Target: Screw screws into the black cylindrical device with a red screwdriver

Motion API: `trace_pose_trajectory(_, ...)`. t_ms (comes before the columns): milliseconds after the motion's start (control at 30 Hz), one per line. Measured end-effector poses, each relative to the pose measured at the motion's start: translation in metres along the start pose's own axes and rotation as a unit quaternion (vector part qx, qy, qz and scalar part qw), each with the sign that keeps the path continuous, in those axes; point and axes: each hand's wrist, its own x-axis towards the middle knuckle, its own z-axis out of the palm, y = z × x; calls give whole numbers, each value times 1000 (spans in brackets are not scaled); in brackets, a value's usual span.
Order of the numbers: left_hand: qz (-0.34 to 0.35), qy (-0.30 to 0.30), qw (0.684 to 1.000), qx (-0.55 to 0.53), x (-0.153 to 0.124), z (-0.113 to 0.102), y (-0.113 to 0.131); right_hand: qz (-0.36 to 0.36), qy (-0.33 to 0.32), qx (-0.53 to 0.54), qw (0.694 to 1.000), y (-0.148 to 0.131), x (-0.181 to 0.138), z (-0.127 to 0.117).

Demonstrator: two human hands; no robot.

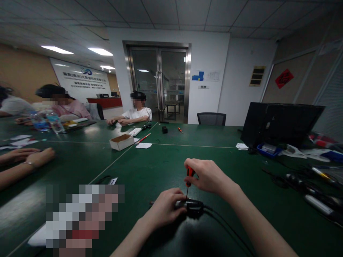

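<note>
In the head view, my right hand (205, 173) grips the red-and-black handle of a screwdriver (190, 172). The screwdriver stands nearly upright, its thin shaft pointing down at a black corded device (195, 207) on the green table. My left hand (168, 205) is wrapped round the left part of that device and steadies it on the table. A glossy dark body shows between my fingers, but its exact kind is unclear. Two strands of black cable (222, 225) run from its right end toward the lower right. The screwdriver's tip is too small to make out.
An open cardboard box (122, 142), paper scraps (144, 145) and another screwdriver (180, 130) lie farther back. A monitor (281, 125), a blue tray (268, 150) and cluttered cables are on the right. A co-worker's hands (40, 157) rest at left; other people sit beyond.
</note>
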Motion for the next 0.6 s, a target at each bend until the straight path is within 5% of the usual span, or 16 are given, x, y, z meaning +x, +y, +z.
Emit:
trace_pose_trajectory(167,-1,0,1000,-1,0,-1,2,-4,7,-49,999,0,2,2)
trace_pose_trajectory(333,4,-1,1000,-5,-1,-3,4,-40,19,53,998,0,-2,2)
trace_pose_trajectory(600,4,3,1000,0,-1,-2,3,-1,5,21,1000,1,3,5)
